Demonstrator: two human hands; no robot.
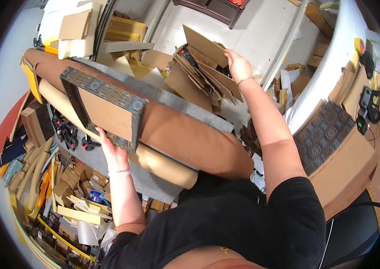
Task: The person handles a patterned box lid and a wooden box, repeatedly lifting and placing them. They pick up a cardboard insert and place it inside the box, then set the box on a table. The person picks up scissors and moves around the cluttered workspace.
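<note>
My left hand [113,152] is closed on the near edge of a shallow box lid [107,114]. Patterned blue-and-brown covering runs round the lid's sides, and its inner face is plain tan. The lid is tilted above a roll of brown material [185,130] and a thinner roll of tan paper [163,167]. Farther away on the right, my right hand [239,66] grips the upper edge of a brown cardboard sheet [203,45], its fingertips partly hidden. Under that sheet several cardboard pieces [187,87] stand on edge, with black clips [187,56] among them.
A grey felt-like surface [152,177] lies beneath the rolls. On the right is a large carton [345,172] bearing a patterned panel [324,136]. Piled boxes and paper scraps [80,179] fill the lower left. Black-and-red clips [66,132] sit beside the rolls.
</note>
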